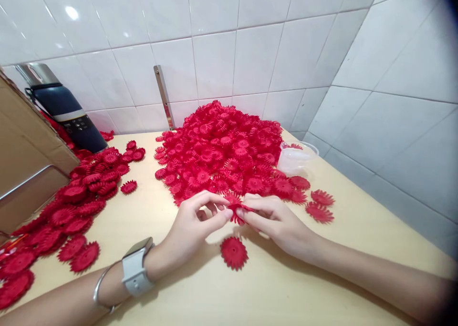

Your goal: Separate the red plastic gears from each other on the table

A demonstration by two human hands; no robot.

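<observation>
While a big heap of red flower pieces [222,149] is waiting at the far side, you are pinching one red flower [236,210] between your left hand [191,228] and right hand [274,221]. Judging by the spread pile [67,211] at left, much is done; most remains.

Matt red plastic flowers [222,149] on smooth wooden table [286,288], glossy tiles [214,64]

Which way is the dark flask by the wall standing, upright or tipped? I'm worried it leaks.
Tipped. The dark flask leans at a slant, its silver top against the tiled wall.
</observation>
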